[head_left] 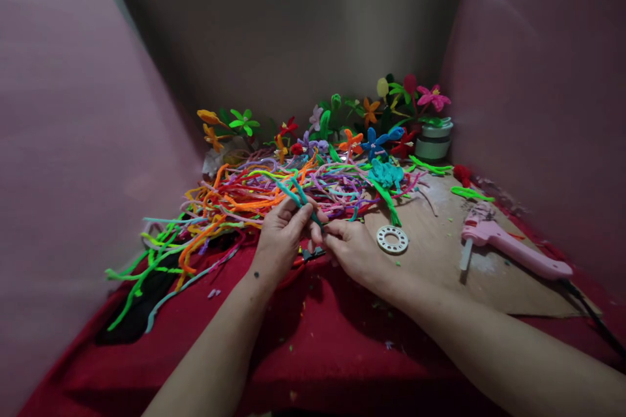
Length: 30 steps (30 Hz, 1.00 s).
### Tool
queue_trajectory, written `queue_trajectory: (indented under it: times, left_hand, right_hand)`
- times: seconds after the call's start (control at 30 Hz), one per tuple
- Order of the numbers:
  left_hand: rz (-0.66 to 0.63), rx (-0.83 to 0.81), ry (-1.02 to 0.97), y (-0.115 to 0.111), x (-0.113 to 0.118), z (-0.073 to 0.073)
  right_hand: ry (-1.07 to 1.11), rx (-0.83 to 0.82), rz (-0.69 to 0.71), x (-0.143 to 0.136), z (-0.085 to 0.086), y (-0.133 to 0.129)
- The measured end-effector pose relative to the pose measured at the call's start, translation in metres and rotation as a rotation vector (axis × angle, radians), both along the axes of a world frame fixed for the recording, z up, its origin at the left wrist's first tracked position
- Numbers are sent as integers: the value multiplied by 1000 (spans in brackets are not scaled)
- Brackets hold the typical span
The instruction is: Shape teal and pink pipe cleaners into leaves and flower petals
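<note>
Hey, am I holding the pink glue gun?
No, the pink glue gun lies on the brown board, while your left hand holds a teal fuzzy piece, your right hand close beside it.

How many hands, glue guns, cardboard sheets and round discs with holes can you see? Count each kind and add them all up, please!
Hands: 2 (left hand and right hand)
Glue guns: 1 (pink glue gun)
Cardboard sheets: 1 (brown cardboard sheet)
Round discs with holes: 1 (pale disc)
Total: 5

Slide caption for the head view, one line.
Left hand holding teal fuzzy strands, right hand by their lower end; multicolored strand pile behind, pink glue gun on cardboard.
</note>
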<state>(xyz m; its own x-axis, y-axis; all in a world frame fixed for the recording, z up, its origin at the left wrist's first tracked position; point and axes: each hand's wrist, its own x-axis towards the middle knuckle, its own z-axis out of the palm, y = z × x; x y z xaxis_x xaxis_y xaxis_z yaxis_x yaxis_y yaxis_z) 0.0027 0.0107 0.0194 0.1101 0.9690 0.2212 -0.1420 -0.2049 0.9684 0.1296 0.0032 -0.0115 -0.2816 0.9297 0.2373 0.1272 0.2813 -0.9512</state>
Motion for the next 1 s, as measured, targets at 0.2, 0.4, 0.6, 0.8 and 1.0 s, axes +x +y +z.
queue_trajectory:
  times: [0.2, 0.4, 0.6, 0.8, 1.0]
  left_hand:
    - [19, -12, -28, 0, 0, 0]
    - [-37, -74, -5, 1, -5, 4]
    - [-193, -211, 175, 3, -10, 4]
    - [-122, -225, 118, 14, -10, 15]
    - [-165, -302, 37, 21, 1, 19]
  right_hand:
    - [-196, 250, -44, -1, 2, -6]
    - [99, -255, 89, -1, 3, -2]
    - [340, -427, 173, 2, 3, 4]
    - [778, -694, 404, 10, 8, 10]
    - [961, -897, 373, 16, 12, 18]
